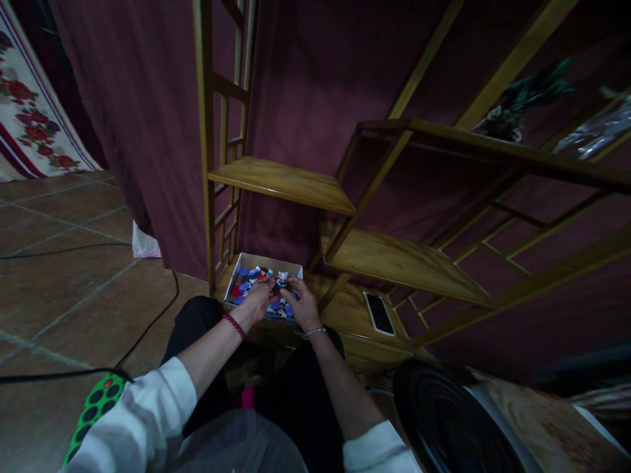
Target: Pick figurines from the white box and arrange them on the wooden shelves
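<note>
A small figurine point(282, 278), dark below with a light, pointed-eared head, stands upright between my two hands over an open box. My left hand point(257, 301) has its fingers closed at the figurine's lower left side. From the right, my right hand point(302, 305) grips it with thumb and fingers. Beneath them, the shallow white-walled box point(235, 276) holds several small blue, red and white pieces, too small to name. My hands cover part of the box and its contents.
The box rests on the bottom board of a wooden shelf unit point(280, 180). A white-framed phone point(378, 313) lies to its right. A green power strip point(96, 410) with black cables is on the tiled floor at left. A round black object point(448, 420) stands at lower right.
</note>
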`<action>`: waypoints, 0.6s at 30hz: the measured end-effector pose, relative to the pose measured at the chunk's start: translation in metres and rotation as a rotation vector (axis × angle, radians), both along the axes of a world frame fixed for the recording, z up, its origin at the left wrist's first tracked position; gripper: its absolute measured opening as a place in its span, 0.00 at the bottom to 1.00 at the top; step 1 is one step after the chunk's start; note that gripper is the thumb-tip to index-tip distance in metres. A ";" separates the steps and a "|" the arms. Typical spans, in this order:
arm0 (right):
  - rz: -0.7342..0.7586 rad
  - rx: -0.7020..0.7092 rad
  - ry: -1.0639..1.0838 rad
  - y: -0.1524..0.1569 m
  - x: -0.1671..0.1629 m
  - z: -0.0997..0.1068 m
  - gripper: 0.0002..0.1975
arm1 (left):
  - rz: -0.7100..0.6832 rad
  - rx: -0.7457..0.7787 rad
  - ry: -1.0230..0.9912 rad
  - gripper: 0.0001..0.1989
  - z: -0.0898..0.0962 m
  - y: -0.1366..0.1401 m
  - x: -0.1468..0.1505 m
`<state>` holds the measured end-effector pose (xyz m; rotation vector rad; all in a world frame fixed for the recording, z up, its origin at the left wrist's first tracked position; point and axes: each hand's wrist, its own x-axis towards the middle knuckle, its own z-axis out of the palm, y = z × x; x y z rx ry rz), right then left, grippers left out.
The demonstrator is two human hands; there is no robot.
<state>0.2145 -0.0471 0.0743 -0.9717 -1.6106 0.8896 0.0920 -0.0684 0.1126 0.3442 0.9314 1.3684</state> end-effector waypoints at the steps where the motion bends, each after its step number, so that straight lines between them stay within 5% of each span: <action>1: 0.001 -0.001 -0.003 -0.001 0.001 0.001 0.15 | -0.004 0.002 0.003 0.08 0.002 -0.001 0.000; 18: -0.026 -0.025 0.020 -0.016 0.004 0.018 0.15 | -0.007 -0.013 -0.009 0.10 0.024 -0.015 0.007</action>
